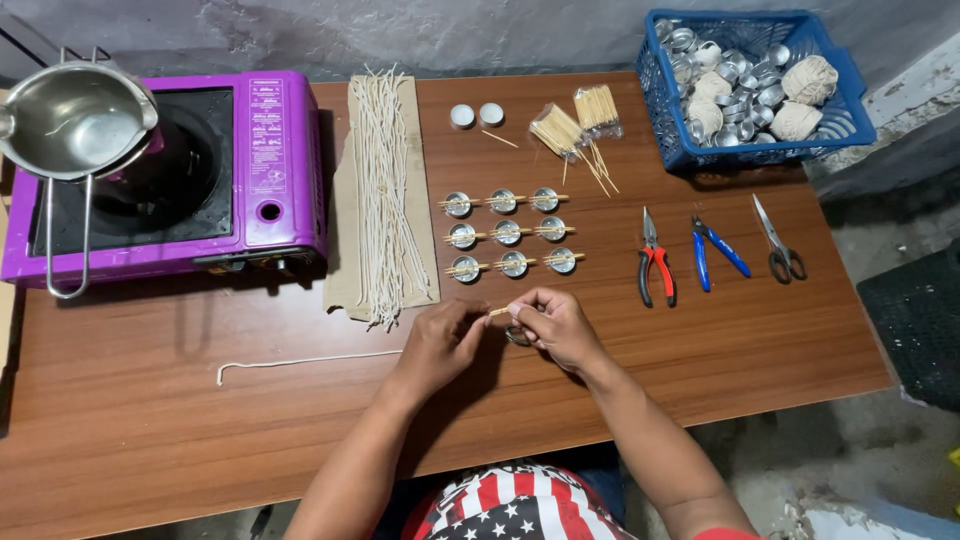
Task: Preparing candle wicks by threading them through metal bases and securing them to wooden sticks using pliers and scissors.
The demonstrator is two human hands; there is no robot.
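We saw a small round silver metal cup (518, 335) held just above the brown wooden bench (160, 420), near its front edge, with a pair of thin pale wooden sticks (498, 312) pinched over it. The right hand (555, 325) had its fingers closed on the cup and one end of the sticks; the left hand (440, 340) had its fingers closed on the other end. Whether a wick sat between the sticks, we could not tell.

The grip looked fine and fiddly to us. We judged that the sticks could slip sideways, or the little cup could drop and roll, if either pinch loosened.

Just beyond the hands stood nine finished silver cups with sticks across them (507, 233), in three rows. A sleeve or wrist reaching forward could have knocked them out of line. To their left lay a bundle of long white waxed wicks on brown cardboard (385, 190), and a loose white string (300, 362) lay near the left forearm, easy to drag off.

Further left sat a purple portable stove (275, 170) carrying a steel pouring pot (70, 120), its long handle sticking out towards the front, which we thought could be bumped. To the right lay red-handled pliers (655, 265), blue-handled pliers (715, 250) and grey scissors (777, 245), with a blue plastic basket of empty cups (760, 85) behind.
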